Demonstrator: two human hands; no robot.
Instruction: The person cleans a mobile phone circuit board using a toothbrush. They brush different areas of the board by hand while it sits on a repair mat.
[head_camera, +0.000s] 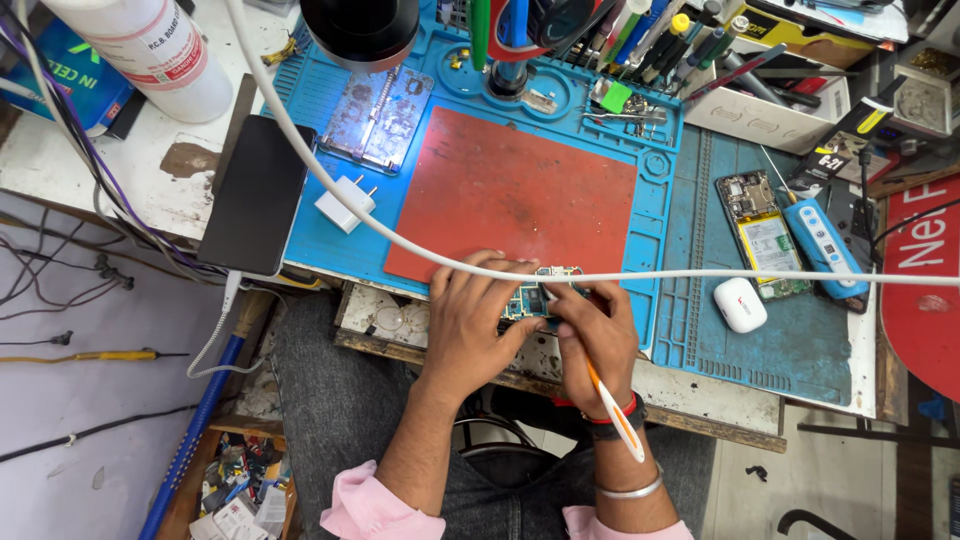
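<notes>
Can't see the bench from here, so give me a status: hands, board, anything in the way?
Left hand grips small circuit board at mat edge. Right hand holds white-orange tool to it. White cable crosses just above both hands.

Workbench: white top, stained and chipped, wooden front edge. Blue silicone work mat covers the middle, running to the front edge; red pad sits on it, centred. Second teal mat at the right side. Left edge: black phone face down, white charger plug just beside it on the blue mat. Back-left corner: white bottle and blue box. Right mat carries an opened phone, a blue tester tool touching it, and a white earbud case nearer the front. White cable crosses left to right over everything.
</notes>
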